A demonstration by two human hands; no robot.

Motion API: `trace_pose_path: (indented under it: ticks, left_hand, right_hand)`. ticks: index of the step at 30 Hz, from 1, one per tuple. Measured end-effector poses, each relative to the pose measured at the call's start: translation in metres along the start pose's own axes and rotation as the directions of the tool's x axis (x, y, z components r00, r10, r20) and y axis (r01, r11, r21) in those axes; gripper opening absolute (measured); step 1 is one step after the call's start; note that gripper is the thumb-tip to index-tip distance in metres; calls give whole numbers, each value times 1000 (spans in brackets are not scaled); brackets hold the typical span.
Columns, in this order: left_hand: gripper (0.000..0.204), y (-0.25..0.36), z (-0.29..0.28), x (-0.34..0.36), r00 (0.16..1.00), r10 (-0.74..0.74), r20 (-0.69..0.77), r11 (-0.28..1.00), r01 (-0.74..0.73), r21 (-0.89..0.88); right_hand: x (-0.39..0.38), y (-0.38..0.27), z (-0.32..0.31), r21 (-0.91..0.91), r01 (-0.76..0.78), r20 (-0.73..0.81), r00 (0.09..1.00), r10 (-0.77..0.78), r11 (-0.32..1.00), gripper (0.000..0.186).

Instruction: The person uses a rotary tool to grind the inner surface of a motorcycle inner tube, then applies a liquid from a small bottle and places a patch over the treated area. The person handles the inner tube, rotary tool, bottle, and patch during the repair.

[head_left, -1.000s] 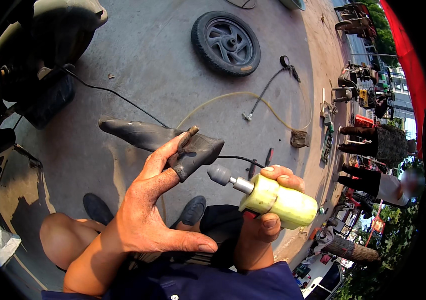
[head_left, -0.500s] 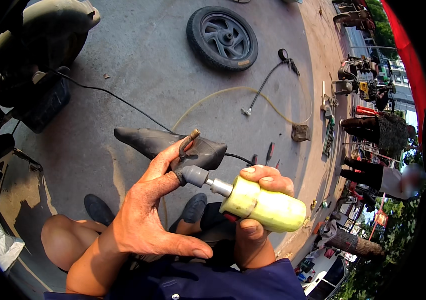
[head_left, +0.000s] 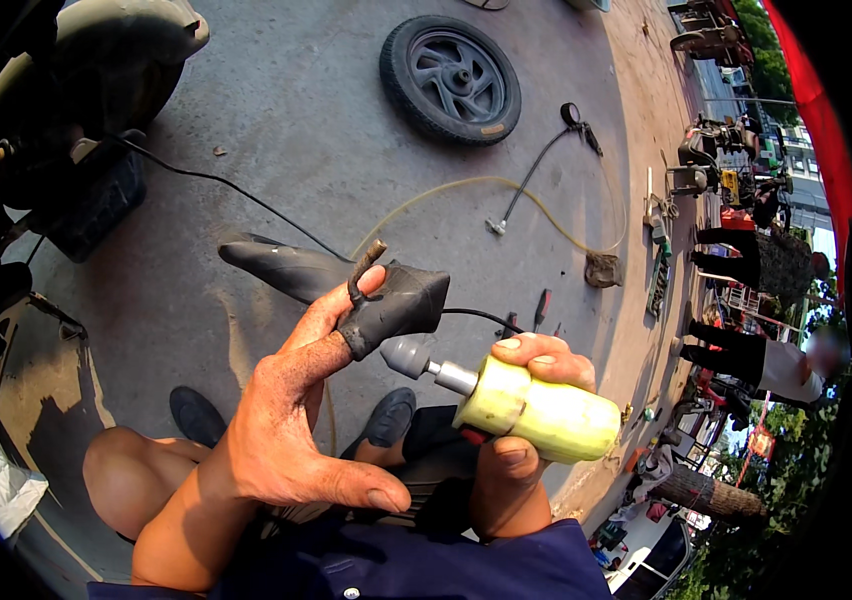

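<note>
Fingers [head_left: 341, 320] of left hand [head_left: 291, 420] stretched out under black rubber inner tube [head_left: 386, 300], holding it up with its bent valve stem [head_left: 361, 268] poking above fingertips; thumb spread low, off the tube. Right hand [head_left: 521, 450] clenched around yellow-green handheld rotary grinder [head_left: 536, 412]; its grey conical tip [head_left: 404, 356] sits just below the folded tube end, right of left fingers, contact unclear. Thin black cord [head_left: 206, 182] runs across concrete ground beyond the fingers. Loose scooter wheel [head_left: 451, 78] lies far beyond them. Black shoes [head_left: 386, 415] show below the hands. Parked scooter [head_left: 56, 100] far left.
</note>
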State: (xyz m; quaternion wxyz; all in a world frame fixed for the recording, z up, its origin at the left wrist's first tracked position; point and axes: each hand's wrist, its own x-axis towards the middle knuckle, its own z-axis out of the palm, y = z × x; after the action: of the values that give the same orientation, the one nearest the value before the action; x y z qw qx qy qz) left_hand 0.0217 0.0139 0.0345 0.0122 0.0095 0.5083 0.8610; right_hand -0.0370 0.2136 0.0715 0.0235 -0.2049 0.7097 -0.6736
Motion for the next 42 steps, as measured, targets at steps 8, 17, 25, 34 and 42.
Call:
trace_pose_path:
  ticks: [8, 17, 25, 34, 42]
  left_hand:
    - [106, -5, -2, -4, 998, -17, 67, 1000, 18, -10]
    - [116, -7, 7, -4, 998, -63, -6, 937, 57, -344]
    - [123, 1, 9, -2, 998, -67, 2, 915, 62, -399]
    - [123, -5, 7, -3, 998, -63, 14, 933, 64, -353]
    - [119, -9, 3, -2, 1000, -6, 26, 972, 12, -233]
  right_hand:
    - [0, 3, 5, 55, 13, 4, 1000, -13, 998, 62]
    - [-2, 5, 2, 137, 6, 27, 1000, -10, 991, 62]
    - [3, 1, -5, 128, 25, -9, 1000, -25, 991, 63]
    - [1, 1, -2, 39, 46, 21, 999, -47, 998, 58]
    - [2, 2, -2, 53, 44, -2, 999, -44, 998, 60]
